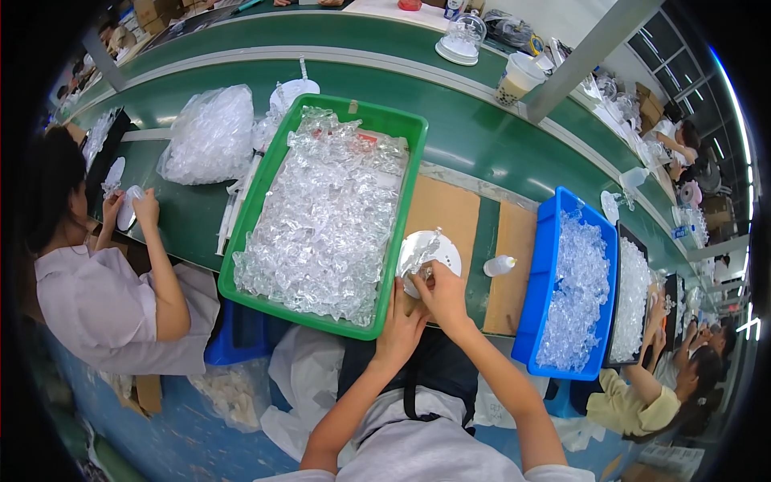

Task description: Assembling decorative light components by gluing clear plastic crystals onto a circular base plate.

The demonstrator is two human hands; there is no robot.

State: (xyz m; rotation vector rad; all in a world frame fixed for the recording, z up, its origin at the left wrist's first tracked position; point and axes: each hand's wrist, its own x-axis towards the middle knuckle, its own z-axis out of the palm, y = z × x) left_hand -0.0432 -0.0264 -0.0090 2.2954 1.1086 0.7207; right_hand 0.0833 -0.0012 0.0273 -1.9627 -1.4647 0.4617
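Note:
Both my hands meet over the near edge of a round white disc (pixel 446 251), which lies in front of me and has clear plastic pieces (pixel 428 243) on it. My right hand (pixel 446 299) is closed in a pinch on a small clear plastic piece (pixel 415 283). From the left, my left hand (pixel 399 333) steadies the same piece with its fingertips; its exact grip is partly hidden. A small white squeeze bottle (pixel 499 266) stands right of the disc. Left of my hands, a green tray (pixel 419 153) is heaped with clear plastic parts (pixel 329 217).
A blue tray (pixel 526 321) of clear parts stands to the right, a black tray (pixel 634 233) beyond it. Brown cardboard (pixel 442 205) covers part of the green bench (pixel 466 149). A filled plastic bag (pixel 210 132) lies behind left. Co-workers (pixel 104 297) sit on both sides.

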